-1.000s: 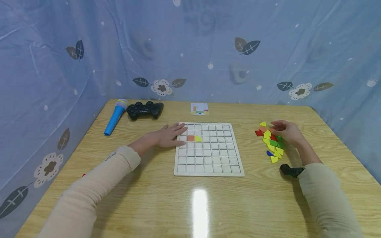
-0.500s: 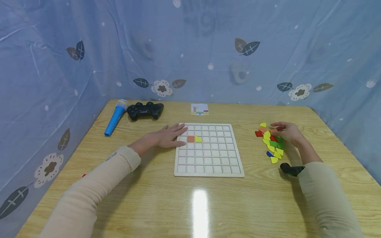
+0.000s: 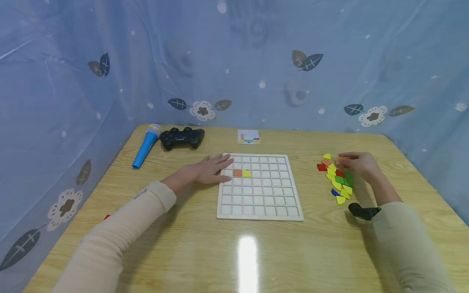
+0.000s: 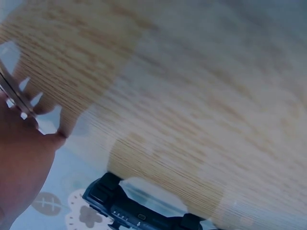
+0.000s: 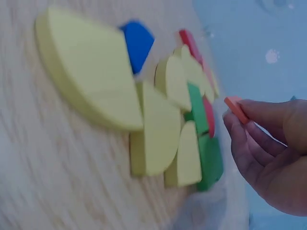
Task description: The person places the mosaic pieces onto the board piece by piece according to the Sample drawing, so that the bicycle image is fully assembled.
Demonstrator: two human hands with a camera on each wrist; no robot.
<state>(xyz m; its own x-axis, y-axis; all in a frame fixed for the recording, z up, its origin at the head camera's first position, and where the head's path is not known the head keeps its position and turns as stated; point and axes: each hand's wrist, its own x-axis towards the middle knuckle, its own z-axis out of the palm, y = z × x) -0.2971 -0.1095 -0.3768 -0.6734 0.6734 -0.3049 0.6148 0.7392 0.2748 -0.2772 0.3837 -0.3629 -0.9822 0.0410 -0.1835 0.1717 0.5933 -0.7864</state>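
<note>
My left hand [image 3: 210, 170] rests with straight fingers on the left edge of a white grid board [image 3: 260, 217]. On the board, an orange square tile [image 3: 237, 173] and a yellow quarter-round tile [image 3: 246, 173] lie side by side in two cells. At the right, my right hand [image 3: 360, 166] pinches an orange tile [image 5: 236, 108] between thumb and fingers, held above the table. Beside and below that hand lies a loose pile of yellow, red, green, orange and blue tiles, among them a green tile [image 5: 209, 160] and a blue tile [image 5: 137, 45].
A small picture card [image 3: 248, 137] lies behind the board. At the back left are a blue toy microphone [image 3: 144, 148] and a black game controller [image 3: 182, 138]. Near my right sleeve sits a black curved object [image 3: 362, 211]. A red piece [image 3: 107, 217] shows beside my left sleeve.
My right hand has drawn slightly away from the pile with the orange tile, and more of the green tiles shows. My left hand stays on the board. The head view has shifted slightly.
</note>
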